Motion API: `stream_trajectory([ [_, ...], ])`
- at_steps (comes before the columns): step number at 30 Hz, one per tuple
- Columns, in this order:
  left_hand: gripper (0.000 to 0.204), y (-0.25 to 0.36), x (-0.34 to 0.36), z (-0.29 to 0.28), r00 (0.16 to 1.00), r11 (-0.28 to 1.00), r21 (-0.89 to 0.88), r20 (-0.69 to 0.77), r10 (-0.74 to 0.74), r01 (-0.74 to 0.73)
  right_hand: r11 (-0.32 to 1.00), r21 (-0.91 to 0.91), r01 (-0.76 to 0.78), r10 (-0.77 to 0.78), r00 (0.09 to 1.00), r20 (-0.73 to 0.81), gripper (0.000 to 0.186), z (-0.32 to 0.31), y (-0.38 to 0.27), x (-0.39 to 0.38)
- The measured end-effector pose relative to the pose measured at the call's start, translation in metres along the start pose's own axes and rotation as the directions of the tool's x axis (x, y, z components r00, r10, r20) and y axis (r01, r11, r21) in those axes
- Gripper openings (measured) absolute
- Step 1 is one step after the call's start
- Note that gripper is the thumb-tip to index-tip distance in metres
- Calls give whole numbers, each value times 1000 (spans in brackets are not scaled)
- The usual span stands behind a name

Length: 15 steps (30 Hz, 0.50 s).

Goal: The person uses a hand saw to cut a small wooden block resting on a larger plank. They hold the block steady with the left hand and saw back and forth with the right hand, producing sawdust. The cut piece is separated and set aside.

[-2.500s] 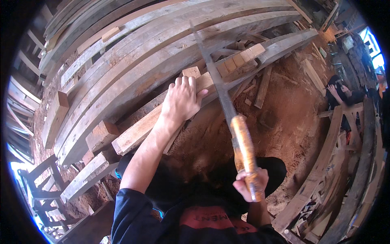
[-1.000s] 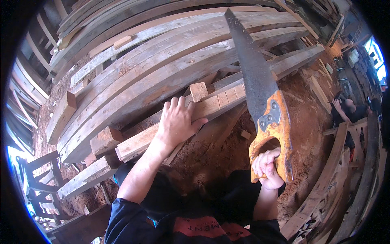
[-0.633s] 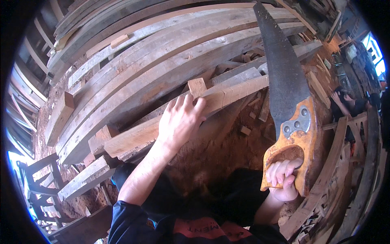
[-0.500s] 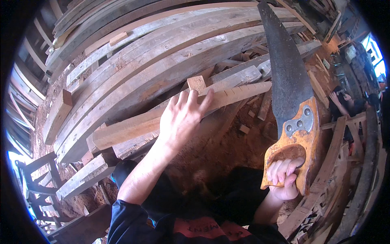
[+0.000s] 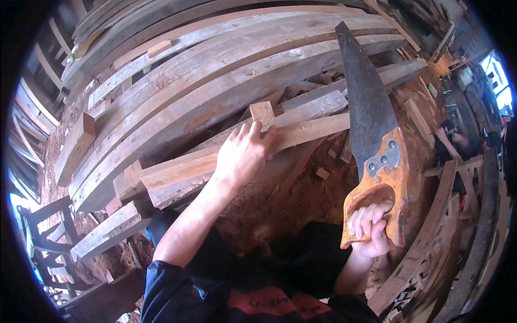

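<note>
My left hand is closed over the top of a pale squared length of wood, its fingers wrapped over the far edge. Several short dark lines cross the wood to the right of that hand. The piece lies on rougher grey timbers, and its right end passes behind the saw blade. In my right hand is a handsaw, gripped through its worn orange-brown wooden handle. The broad dark blade points up and away, its toothed edge toward the left. A small wood block sits just beyond my left fingers.
Long grey beams lie stacked across the far side. A short timber juts out at the lower left. Offcuts lie on the reddish dirt floor. Curved planks stand at the right, where another person is farther off.
The squared wood has slid to the right under my left hand, which has shifted slightly right too. The handsaw has moved a little left, its blade tip lower in view.
</note>
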<state>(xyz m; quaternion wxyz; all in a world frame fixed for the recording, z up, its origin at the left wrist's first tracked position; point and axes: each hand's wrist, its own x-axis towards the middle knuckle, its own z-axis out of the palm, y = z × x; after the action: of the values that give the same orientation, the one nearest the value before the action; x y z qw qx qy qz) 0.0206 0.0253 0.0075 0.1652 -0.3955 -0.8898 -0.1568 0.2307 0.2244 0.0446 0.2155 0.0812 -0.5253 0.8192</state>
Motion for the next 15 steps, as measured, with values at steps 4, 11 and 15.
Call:
stream_trajectory([
  [4, 59, 4, 0, -2, 998, 979, 194, 12, 57, -58, 1000, 8, 15, -14, 1000, -22, 29, 1, -2, 1],
  [11, 58, -7, 0, -3, 997, 1000, 6, 72, -11, 10, 999, -44, 26, -23, 998, 65, 25, -1, 3, 4],
  [15, 56, -3, 3, -16, 999, 999, -40, 37, -20, 22, 999, -34, 15, -12, 997, 78, 24, -2, 4, 4],
])
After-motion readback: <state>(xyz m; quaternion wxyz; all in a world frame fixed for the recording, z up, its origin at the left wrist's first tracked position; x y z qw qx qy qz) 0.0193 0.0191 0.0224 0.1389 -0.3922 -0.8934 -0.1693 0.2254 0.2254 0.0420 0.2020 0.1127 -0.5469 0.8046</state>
